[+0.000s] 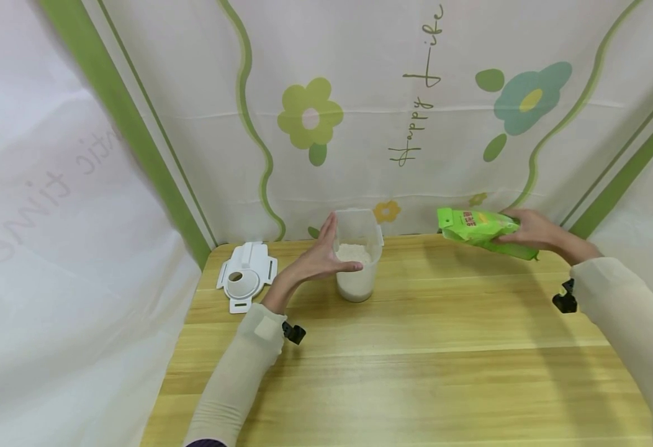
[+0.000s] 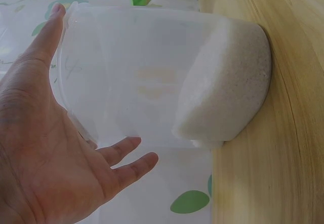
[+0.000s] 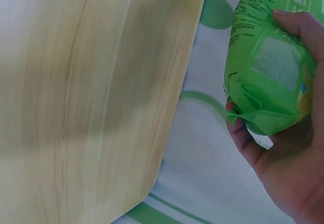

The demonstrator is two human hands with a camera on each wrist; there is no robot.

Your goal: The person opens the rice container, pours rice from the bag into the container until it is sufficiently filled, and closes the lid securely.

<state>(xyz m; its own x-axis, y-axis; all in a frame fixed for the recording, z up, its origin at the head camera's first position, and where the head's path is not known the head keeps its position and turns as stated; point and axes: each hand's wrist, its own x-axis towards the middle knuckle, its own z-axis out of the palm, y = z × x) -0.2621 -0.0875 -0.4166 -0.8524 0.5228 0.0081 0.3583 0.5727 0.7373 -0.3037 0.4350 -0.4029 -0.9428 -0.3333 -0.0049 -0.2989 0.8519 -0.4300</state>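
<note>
The right hand (image 1: 530, 231) is gripping the green bag (image 1: 480, 231) near the table's (image 1: 416, 347) back edge — left hand (image 1: 318, 257), fingers spread, is flanking the rice container (image 1: 358, 254); an unsteadied container could tip, spilling rice.

A makeshift recording booth, home-style.
White flower-printed cloth backdrop (image 1: 360, 124) encloses the back edge of a pale wooden table (image 1: 416, 360).
</note>
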